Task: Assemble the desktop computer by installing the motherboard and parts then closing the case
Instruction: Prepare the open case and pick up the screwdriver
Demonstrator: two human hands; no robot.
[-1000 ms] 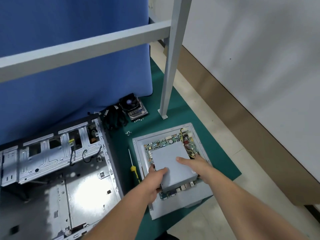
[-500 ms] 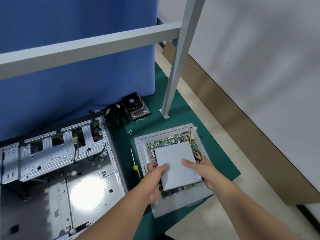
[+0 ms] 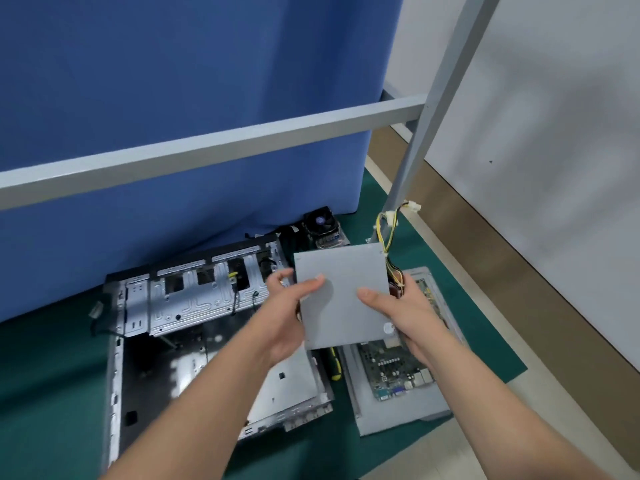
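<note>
— Power supply (image 3: 341, 292), the grey box: who has it?

— Both hands. The left hand (image 3: 289, 317) grips its left edge, thumb on top and fingers curled under; the right hand (image 3: 407, 313) clasps the lower right corner the same way. The box hangs at mid-frame, above the gap between the open case (image 3: 194, 344) and the side panel (image 3: 408, 410) on the right.

— And its wires?

— The cable bundle (image 3: 389, 233) sticks up from the far right corner, plugs loose in the air.

— Where is the motherboard (image 3: 394, 372)?

— On that panel at lower right, not yet in the case. A yellow-handled screwdriver (image 3: 335, 365) lies between panel and case, and the cooler fan (image 3: 320, 221) sits by the blue curtain at upper middle.

— So which step?

— I judge the supply is being carried clear, perhaps toward the case. Next it needs a clear spot to go down, with the dangling plugs kept off the frame post (image 3: 415, 143).
</note>
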